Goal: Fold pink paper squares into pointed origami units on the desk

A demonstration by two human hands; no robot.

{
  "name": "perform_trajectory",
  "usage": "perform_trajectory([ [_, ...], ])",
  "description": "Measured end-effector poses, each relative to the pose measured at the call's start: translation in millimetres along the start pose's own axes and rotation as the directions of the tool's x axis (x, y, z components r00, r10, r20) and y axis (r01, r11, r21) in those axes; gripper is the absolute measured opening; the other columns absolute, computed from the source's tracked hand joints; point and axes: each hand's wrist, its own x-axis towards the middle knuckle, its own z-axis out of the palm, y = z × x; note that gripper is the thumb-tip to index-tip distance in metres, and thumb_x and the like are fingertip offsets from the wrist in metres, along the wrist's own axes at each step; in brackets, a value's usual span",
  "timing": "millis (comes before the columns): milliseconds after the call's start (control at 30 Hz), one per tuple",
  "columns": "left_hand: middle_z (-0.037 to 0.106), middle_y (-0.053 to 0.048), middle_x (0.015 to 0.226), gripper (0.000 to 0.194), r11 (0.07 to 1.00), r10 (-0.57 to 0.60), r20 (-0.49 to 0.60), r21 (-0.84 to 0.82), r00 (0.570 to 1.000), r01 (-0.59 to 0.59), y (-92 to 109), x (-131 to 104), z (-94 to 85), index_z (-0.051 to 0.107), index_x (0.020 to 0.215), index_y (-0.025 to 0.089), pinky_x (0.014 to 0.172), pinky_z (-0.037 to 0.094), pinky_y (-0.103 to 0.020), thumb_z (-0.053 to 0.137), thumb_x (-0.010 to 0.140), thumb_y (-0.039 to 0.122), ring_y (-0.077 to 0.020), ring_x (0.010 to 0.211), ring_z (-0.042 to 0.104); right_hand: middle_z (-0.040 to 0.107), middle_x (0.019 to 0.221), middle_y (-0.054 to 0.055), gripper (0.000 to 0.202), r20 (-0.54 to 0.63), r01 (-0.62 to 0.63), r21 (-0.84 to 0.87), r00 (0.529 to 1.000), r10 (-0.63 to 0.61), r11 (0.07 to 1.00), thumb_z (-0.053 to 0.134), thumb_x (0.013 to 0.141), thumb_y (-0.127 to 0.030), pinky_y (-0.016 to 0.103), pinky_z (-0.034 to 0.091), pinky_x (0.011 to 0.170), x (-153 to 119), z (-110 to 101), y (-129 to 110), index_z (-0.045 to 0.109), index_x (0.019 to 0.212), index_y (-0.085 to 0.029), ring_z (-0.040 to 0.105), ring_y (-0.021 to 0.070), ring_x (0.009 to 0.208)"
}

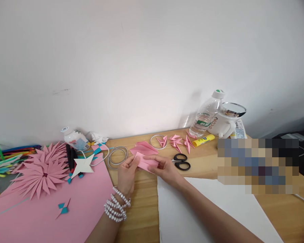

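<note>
A small folded pink paper (146,163) is held up between both hands over the wooden table. My left hand (128,168), with pearl bracelets at the wrist, pinches its left end between thumb and fingers. On the right end, my right hand (164,165) grips the paper with thumb and fingers. Just behind the hands lie more pink sheets (144,147). Black-handled scissors (181,162) rest to the right of my right hand. Several folded pink pieces (176,143) and a yellow glue stick (203,140) lie further back.
Pink paper flowers (44,173) and a white star (83,165) are at the left on a pink sheet (86,216). A white board (205,209) lies under the right forearm. A water bottle (205,116) and a mug (223,123) stand by the wall.
</note>
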Motion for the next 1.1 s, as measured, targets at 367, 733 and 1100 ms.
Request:
perform_trajectory([
  [367,0.066,-0.003,0.070,0.023,0.999,0.018,-0.003,-0.046,1.000,-0.018,-2.7,2.0,-2.2,0.068,0.081,0.013,0.056,0.045,-0.020,0.069,0.061,0.025,-0.0100,0.060,0.055,0.061,0.098,0.004,0.027,-0.056,0.119,-0.029,0.991,-0.121,0.992,0.064,0.067,-0.024,0.028,0.046,0.071,1.8,3.6,6.6,0.063,0.093,-0.023,0.055,0.0173,0.088],
  [733,0.067,-0.004,0.075,0.023,0.996,0.026,0.002,-0.087,1.000,-0.025,-5.4,2.8,-2.1,0.068,0.082,0.013,0.060,0.045,-0.021,0.069,0.062,0.023,-0.0118,0.067,0.057,0.056,0.083,0.001,0.029,-0.107,0.082,0.095,0.992,-0.072,0.992,0.063,0.064,-0.022,0.024,0.046,0.060,2.0,8.5,2.4,0.052,0.090,-0.019,0.052,0.0107,0.065],
  [1100,0.068,-0.006,0.075,0.027,1.000,0.020,0.067,-0.012,0.998,-0.019,-3.7,-3.6,4.2,0.068,0.086,0.012,0.060,0.048,-0.026,0.067,0.064,0.028,-0.0152,0.065,0.059,0.058,0.092,0.005,0.034,-0.126,0.026,0.019,0.992,-0.023,0.999,0.062,0.065,-0.025,0.025,0.048,0.056,1.7,10.1,-0.8,0.053,0.097,-0.018,0.054,0.0122,0.065],
])
